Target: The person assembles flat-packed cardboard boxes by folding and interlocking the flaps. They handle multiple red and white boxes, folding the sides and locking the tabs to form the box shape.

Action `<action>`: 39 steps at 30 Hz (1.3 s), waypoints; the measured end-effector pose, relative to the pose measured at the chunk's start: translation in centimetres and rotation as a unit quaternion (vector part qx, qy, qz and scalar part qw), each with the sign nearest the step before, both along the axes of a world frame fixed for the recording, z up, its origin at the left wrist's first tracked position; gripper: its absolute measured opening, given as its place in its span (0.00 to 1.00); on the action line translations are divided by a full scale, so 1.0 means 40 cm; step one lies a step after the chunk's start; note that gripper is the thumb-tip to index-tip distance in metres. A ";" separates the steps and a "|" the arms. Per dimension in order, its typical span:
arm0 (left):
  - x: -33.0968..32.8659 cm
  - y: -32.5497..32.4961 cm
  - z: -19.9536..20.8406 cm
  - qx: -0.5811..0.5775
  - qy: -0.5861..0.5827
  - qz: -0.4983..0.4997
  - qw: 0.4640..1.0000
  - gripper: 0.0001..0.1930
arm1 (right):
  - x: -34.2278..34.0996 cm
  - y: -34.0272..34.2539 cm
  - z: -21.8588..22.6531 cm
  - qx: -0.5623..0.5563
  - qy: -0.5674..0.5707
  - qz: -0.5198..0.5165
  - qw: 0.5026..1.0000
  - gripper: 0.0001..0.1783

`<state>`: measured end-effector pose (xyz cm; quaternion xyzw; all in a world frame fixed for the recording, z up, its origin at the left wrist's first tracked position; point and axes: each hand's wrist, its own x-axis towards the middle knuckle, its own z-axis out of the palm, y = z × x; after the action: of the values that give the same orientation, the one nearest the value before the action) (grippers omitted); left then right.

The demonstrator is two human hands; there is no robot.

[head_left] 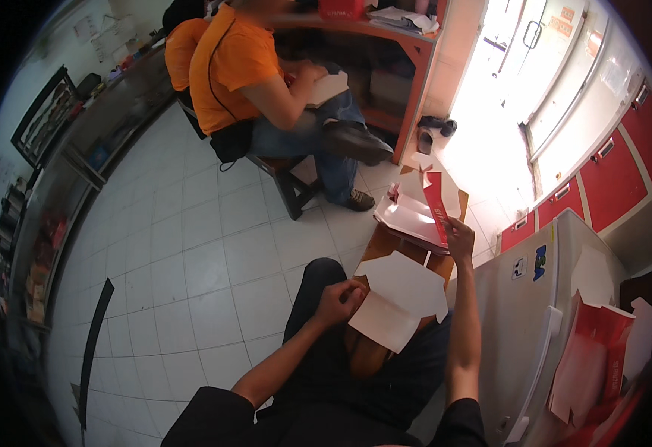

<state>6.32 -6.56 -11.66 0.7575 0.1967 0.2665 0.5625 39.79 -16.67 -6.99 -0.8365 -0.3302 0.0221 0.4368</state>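
A partly folded cardboard box (400, 287), white on the side facing me, lies over the wooden bench between my knees. My left hand (341, 302) is closed at its left edge, fingers curled; whether they pinch the flap I cannot make out. Farther ahead, my right hand (460, 240) grips a red cardboard box piece (435, 205) by its lower end, holding it raised and tilted. Under and beside that piece rest more flattened boxes (404, 216) with shiny pale and red faces, on the far part of the wooden bench (374, 249).
A person in an orange shirt (225, 71) sits ahead on a stool, handling a white box (329, 88); another orange-shirted person is partly hidden behind. A pale fridge (520, 313) stands at my right, with red boxes (594, 357) beside it. Shoes (434, 130) lie near the bright doorway.
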 end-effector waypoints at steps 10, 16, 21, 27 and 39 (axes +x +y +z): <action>0.350 0.112 0.152 0.266 -0.070 -0.070 0.959 0.07 | -0.013 -0.017 -0.060 -0.037 -0.048 0.007 0.998 0.12; 0.542 0.115 0.089 0.331 0.291 -0.298 0.847 0.17 | -0.017 -0.021 -0.090 0.015 -0.039 0.009 0.999 0.10; 0.641 0.119 -0.042 0.305 0.331 -0.425 0.785 0.24 | -0.058 0.007 -0.067 0.039 -0.008 0.045 0.998 0.09; 0.694 0.042 -0.121 0.322 0.388 -0.408 0.762 0.24 | -0.042 -0.021 -0.107 0.009 -0.094 0.006 0.995 0.09; 0.710 0.016 -0.210 0.332 0.402 -0.342 0.782 0.25 | -0.057 -0.029 -0.131 -0.066 -0.136 0.060 0.987 0.10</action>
<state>34.73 -5.93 -20.05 0.9533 0.0325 -0.2230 0.2008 37.49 -17.84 -12.23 -0.8371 -0.4343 -0.0440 0.3298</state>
